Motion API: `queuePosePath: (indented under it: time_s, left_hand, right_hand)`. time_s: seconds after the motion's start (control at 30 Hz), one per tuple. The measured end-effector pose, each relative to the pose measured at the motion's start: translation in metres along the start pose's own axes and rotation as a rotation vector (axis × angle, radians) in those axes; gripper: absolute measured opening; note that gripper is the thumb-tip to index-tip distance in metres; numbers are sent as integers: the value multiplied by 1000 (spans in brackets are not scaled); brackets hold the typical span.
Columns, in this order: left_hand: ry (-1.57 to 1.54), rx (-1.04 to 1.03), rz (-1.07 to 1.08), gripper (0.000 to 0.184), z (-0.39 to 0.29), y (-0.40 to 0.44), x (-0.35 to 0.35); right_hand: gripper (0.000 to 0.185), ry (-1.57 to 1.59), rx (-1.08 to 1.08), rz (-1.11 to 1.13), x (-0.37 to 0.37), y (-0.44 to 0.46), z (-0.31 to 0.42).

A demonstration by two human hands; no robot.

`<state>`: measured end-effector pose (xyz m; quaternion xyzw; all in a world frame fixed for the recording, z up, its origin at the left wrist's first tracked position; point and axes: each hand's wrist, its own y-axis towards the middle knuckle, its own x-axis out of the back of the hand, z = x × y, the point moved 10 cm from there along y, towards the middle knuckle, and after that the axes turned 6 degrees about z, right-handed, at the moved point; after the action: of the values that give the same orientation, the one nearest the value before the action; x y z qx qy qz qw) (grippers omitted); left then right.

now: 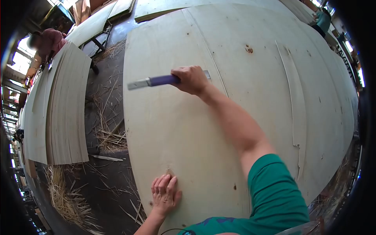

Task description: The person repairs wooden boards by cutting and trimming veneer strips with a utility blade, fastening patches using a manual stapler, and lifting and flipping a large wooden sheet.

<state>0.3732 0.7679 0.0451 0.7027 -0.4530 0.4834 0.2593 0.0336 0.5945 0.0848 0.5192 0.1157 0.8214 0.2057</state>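
Landmark: one large pale wood sheet (pixel 211 149), spread before me; all places are given from it.

1. My green sleeve (pixel 274 188), over the sheet's near right part.
2. My left hand (pixel 164 194), palm down on the sheet's near left corner area; fingers straight and close together, tips at a small rough patch (pixel 169 171) in the surface.
3. My right hand (pixel 190 79), stretched over the left half of the sheet, well beyond the left; fingers clamped around item 4.
4. One tool with a purple handle (pixel 162 80), above the sheet, its silvery end (pixel 139 84) pointing to the sheet's left edge; kind of tool uncertain.
5. One long narrow strip (pixel 291 90), split or overlay, cannot tell which, on the sheet's right half.
6. One brown knot (pixel 249 49), toward the sheet's far side.
7. Wood scraps (pixel 109 139), strewn on the dark floor (pixel 111 178) left of the sheet.
8. One stack of sheets (pixel 68 113), left of those scraps.
9. One person in red (pixel 53 41), beyond the sheet, far left, at the stack.
10. One person in green (pixel 323 21), past the sheet's far right edge.
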Motion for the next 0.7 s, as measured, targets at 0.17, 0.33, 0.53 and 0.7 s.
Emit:
queuePosePath:
  time_s: [0.17,0.33,0.53,0.7]
  left_hand:
    - [-15,-12,-78,53,-1,1,15]
    - [-48,-15,-129,54,-7,0,16]
    - [-16,-11,-152,55,-9,-2,18]
    - [-19,-4,-139,55,-8,-4,16]
  right_hand:
    - [38,1138,-592,190,14,28,-79]
    - [47,206,-714,138,105,-5,-100]
    - [52,-194,-885,531,44,-78,-93]
    - [42,-184,-787,593,25,-58,-70]
